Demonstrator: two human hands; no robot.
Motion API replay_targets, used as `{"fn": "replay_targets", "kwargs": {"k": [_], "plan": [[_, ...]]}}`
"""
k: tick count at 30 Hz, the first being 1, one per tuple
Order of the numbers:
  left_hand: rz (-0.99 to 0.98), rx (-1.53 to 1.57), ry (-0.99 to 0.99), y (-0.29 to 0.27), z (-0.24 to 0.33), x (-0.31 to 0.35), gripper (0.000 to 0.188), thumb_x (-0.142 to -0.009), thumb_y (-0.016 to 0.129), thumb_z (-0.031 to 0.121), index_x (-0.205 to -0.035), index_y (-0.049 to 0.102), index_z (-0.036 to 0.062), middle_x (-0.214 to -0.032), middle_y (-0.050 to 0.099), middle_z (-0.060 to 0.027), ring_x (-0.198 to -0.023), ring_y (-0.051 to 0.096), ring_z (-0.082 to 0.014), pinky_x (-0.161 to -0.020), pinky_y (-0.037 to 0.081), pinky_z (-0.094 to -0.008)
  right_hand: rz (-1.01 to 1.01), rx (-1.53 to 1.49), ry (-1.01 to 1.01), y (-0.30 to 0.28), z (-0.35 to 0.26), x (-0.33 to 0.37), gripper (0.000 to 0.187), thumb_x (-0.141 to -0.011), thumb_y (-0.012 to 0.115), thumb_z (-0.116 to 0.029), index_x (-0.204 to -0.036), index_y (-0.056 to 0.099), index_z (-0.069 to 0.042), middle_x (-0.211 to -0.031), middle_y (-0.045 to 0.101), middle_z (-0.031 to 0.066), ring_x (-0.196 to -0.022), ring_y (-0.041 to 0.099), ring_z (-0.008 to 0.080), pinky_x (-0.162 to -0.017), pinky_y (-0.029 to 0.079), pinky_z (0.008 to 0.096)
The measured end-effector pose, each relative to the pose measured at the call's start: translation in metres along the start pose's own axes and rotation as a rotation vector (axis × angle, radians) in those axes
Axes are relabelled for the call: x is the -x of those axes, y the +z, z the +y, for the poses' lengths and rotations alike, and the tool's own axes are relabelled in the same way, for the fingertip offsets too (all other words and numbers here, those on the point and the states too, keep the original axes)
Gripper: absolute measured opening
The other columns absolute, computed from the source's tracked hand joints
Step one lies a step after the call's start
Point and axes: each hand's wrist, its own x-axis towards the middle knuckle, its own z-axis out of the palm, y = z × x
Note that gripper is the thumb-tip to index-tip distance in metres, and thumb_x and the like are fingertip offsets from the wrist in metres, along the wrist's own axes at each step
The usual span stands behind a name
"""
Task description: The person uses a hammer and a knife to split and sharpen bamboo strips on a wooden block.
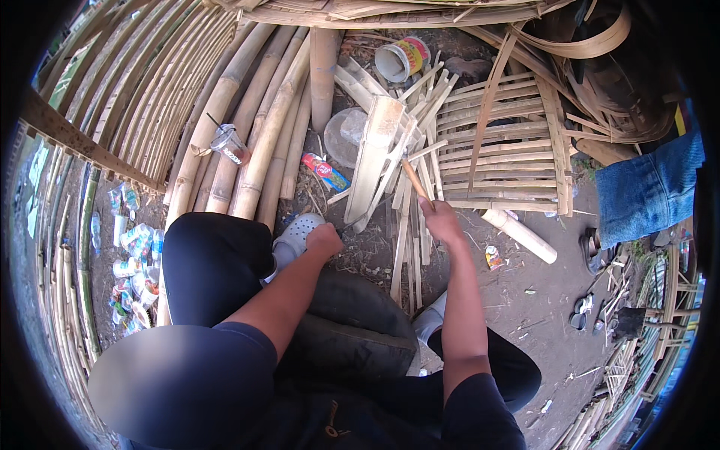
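My right hand (440, 221) is closed around the lower end of a wooden-handled tool (414, 178). Its upper end meets the edge of a split bamboo piece (371, 157), and the head there is hard to make out among the pale strips. The bamboo piece stands tilted in front of me, its broad end away from me. My left hand (325, 240) is a fist just left of the bamboo's lower end, above a light clog (300, 229). A thin dark edge shows beside that fist, but what it grips is hidden. Loose bamboo strips (409, 247) lie under and beside the piece.
Long bamboo poles (262, 135) lie at left, with a plastic cup (229, 142) on them. A slatted bamboo panel (502, 142) is at right, near another person's denim leg (649, 191). A white bucket (403, 60) lies tipped at the back. Plastic bottles (139, 251) pile at far left.
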Motion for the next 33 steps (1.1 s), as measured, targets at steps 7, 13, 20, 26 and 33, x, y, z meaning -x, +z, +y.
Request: {"fn": "replay_targets", "kwargs": {"k": [7,13,20,26,33], "plan": [[-0.061,0.035,0.017,-0.004,0.009,0.001,0.037,-0.079,0.061,0.021,-0.112,0.064,0.0046,-0.116,0.065,-0.016,-0.111,0.061,-0.0301,-0.093,0.049,-0.04,0.024,0.155,-0.041,0.063,0.08,-0.031,0.055,-0.097,0.046,-0.046,-0.091,0.062,0.006,-0.091,0.065,0.0278,-0.084,0.063,0.0438,-0.078,0.048,0.0473],[-0.012,0.065,-0.006,0.004,-0.008,0.005,0.035,-0.08,0.059,0.018,-0.111,0.064,0.0036,-0.115,0.064,-0.0182,-0.111,0.061,-0.032,-0.093,0.049,-0.0408,0.396,-0.067,-0.364,-0.016,-0.016,-0.009,0.046,-0.099,0.049,-0.037,-0.081,0.057,0.005,-0.06,0.053,0.0162,-0.054,0.051,0.0268,-0.057,0.042,0.0395],[-0.001,0.055,-0.019,0.005,-0.011,0.002,0.035,-0.08,0.06,0.02,-0.11,0.065,0.004,-0.116,0.064,-0.0177,-0.11,0.062,-0.031,-0.093,0.05,-0.0408,0.633,-0.453,-0.606,0.075,0.019,-0.025,0.043,-0.101,0.041,-0.029,-0.074,0.047,0.003,-0.055,0.048,0.0085,-0.049,0.049,0.0184,-0.048,0.038,0.0343],[-0.089,0.003,-0.015,-0.001,0.0,0.01,0.039,-0.08,0.064,0.026,-0.113,0.064,0.0044,-0.12,0.063,-0.0155,-0.112,0.061,-0.0292,-0.093,0.05,-0.0392,0.124,-0.002,0.107,0.168,0.137,-0.037,0.056,-0.096,0.047,-0.042,-0.086,0.059,0.012,-0.071,0.063,0.0263,-0.056,0.064,0.0352,-0.053,0.05,0.0462],[-0.048,0.042,-0.055,0.01,-0.019,0.0,0.042,-0.079,0.066,0.029,-0.112,0.065,0.0044,-0.118,0.064,-0.0155,-0.111,0.062,-0.0301,-0.092,0.05,-0.0394,0.324,0.052,-0.172,0.028,0.009,-0.032,0.053,-0.097,0.045,-0.043,-0.088,0.062,0.006,-0.082,0.063,0.0302,-0.082,0.06,0.048,-0.077,0.047,0.0497]]}}
